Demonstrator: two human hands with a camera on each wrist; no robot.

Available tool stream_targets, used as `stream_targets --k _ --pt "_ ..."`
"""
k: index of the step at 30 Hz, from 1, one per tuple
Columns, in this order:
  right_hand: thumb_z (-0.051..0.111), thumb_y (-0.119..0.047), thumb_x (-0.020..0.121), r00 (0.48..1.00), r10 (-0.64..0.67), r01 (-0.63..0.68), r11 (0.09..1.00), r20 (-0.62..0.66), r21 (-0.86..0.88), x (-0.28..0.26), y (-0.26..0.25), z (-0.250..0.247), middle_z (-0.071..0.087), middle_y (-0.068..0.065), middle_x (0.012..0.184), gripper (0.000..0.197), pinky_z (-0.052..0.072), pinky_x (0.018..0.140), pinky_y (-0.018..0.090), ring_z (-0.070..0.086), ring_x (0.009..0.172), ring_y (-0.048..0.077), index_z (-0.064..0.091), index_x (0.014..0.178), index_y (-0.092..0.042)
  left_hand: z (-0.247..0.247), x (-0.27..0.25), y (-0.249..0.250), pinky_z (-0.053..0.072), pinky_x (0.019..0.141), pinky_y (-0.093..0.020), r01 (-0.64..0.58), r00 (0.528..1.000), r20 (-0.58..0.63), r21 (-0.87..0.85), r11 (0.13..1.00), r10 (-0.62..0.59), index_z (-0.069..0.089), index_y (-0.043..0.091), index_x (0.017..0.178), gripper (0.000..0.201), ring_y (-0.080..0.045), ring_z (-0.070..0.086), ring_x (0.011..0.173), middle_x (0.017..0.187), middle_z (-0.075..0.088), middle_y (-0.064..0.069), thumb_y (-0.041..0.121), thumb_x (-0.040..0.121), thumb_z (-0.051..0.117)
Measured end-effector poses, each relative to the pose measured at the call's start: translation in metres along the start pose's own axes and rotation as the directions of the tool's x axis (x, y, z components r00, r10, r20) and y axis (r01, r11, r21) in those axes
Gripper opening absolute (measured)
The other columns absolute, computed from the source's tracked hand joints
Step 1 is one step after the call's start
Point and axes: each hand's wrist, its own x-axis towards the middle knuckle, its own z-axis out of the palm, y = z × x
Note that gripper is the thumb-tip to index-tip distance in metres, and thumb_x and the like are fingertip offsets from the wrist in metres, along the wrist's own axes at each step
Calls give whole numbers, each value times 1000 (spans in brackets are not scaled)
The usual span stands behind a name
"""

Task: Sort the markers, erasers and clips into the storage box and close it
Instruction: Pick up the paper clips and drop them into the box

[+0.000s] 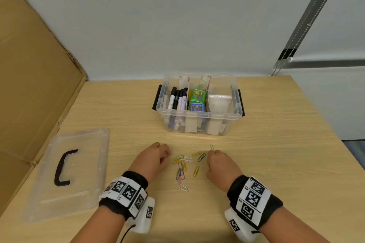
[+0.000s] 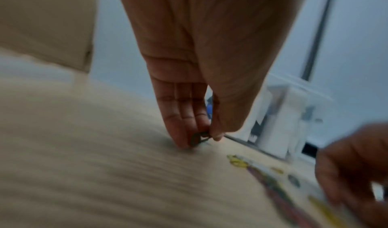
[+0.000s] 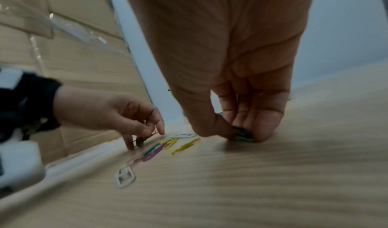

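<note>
Several coloured paper clips [image 1: 184, 165] lie scattered on the wooden table between my hands. My left hand [image 1: 156, 157] rests at the left of the pile, pinching a dark clip [image 2: 198, 137] between thumb and fingers. My right hand [image 1: 217, 161] is at the pile's right, fingers curled on a bunch of clips [image 3: 243, 134]; a silver clip [image 1: 212, 147] sticks up from it. Behind stands the clear storage box [image 1: 199, 117], open, with black-capped markers [image 1: 177, 99] in the left compartment, green and blue erasers [image 1: 196, 100] in the middle and a white cup [image 1: 219, 102] on the right.
The box's clear lid [image 1: 67, 173] with a black handle lies flat at the left, near a cardboard panel [image 1: 29, 85] that leans along the table's left side. A white wall runs behind the box. The table edge falls away at the right.
</note>
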Motion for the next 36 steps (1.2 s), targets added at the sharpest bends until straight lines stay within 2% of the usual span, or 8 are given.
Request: stream_targets --k 5,15,17,20,22,27,33,36 --pt "50 -7 85 998 -16 11 995 54 98 0 12 0 54 4 100 13 37 77 22 53 101 23 54 93 -15 -5 -6 -5 53 72 -25 161 984 14 -508 846 -179 63 21 88 17 -14 61 81 93 62 2 13 94 50" --pt "49 -8 84 996 -91 90 990 8 107 -9 18 6 46 -2 95 16 34 72 23 47 89 18 42 91 -20 -5 -9 19 46 49 -21 376 868 331 -925 53 -371 59 4 90 28 -16 51 59 71 52 -5 6 97 31" --pt "51 -10 84 995 -102 99 988 19 115 -9 20 6 46 -3 94 16 33 72 22 43 89 16 42 92 -21 -2 -10 21 34 46 -21 424 854 336 -892 157 -397 57 9 81 26 -12 40 52 63 44 0 11 94 35" --pt "51 -10 83 991 -132 128 985 27 119 -9 21 9 45 -5 89 15 32 70 20 43 89 15 45 89 -21 7 -14 21 35 55 -19 323 946 177 -551 769 -271 56 20 73 20 -11 47 63 67 50 7 23 93 51" --pt "52 -7 82 990 -135 127 978 40 168 -9 23 9 43 -8 84 16 32 63 14 45 85 13 49 85 -22 13 -18 24 36 62 -20 237 969 149 -327 915 -198 53 22 77 21 -10 50 73 80 57 7 38 82 67" --pt "62 -4 83 994 -59 -7 800 90 600 -4 38 -1 59 -3 82 18 45 66 12 55 70 6 60 78 -21 25 -18 28 40 73 -23 185 980 107 -151 971 -170 52 19 86 22 -12 49 80 89 47 7 29 80 70" --pt "41 9 88 961 -121 -270 -199 250 942 -7 25 -12 52 9 71 21 47 55 25 50 62 17 54 83 -6 24 -18 27 45 81 -26 120 989 106 -151 981 -104 52 20 85 10 -12 50 80 91 49 4 22 85 62" --pt "48 0 90 978 -126 -146 149 165 978 -1 21 -5 48 0 64 18 39 52 23 45 54 11 55 79 -11 17 -21 24 43 76 -19 141 987 104 -246 959 -119 54 19 88 6 -11 54 83 93 57 2 23 88 59"
